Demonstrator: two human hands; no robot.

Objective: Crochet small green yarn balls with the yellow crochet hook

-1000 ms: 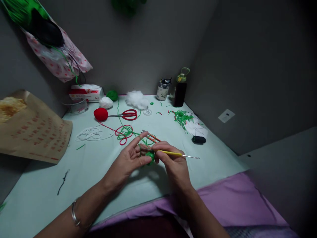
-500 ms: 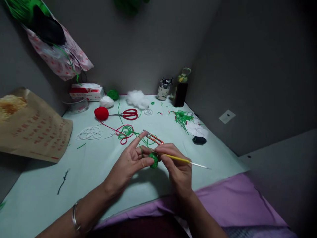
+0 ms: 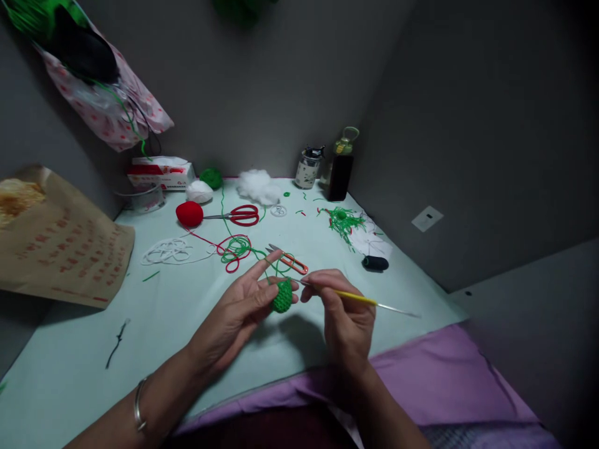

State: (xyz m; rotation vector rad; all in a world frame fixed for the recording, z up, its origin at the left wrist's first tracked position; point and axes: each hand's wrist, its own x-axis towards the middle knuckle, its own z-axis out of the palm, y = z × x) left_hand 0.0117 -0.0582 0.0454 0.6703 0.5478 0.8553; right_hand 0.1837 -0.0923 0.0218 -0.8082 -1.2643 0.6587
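Left hand point(image 3: 246, 305) is pinching a small green stitched piece point(image 3: 282, 297) above the tabletop point(image 3: 75, 386), right hand point(image 3: 349, 318) pinching a yellow-handled hook point(image 3: 355, 297) just right of it. Hook slants far-left to near-right, its far end right at the piece's top, can't tell if it's through. Paper bag point(image 3: 79, 255) on the left holds something browned; clear tub point(image 3: 148, 201), far left, contents unclear.

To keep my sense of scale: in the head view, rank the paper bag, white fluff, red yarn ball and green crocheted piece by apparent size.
1. Paper bag
2. White fluff
3. Red yarn ball and green crocheted piece: too alike to rank
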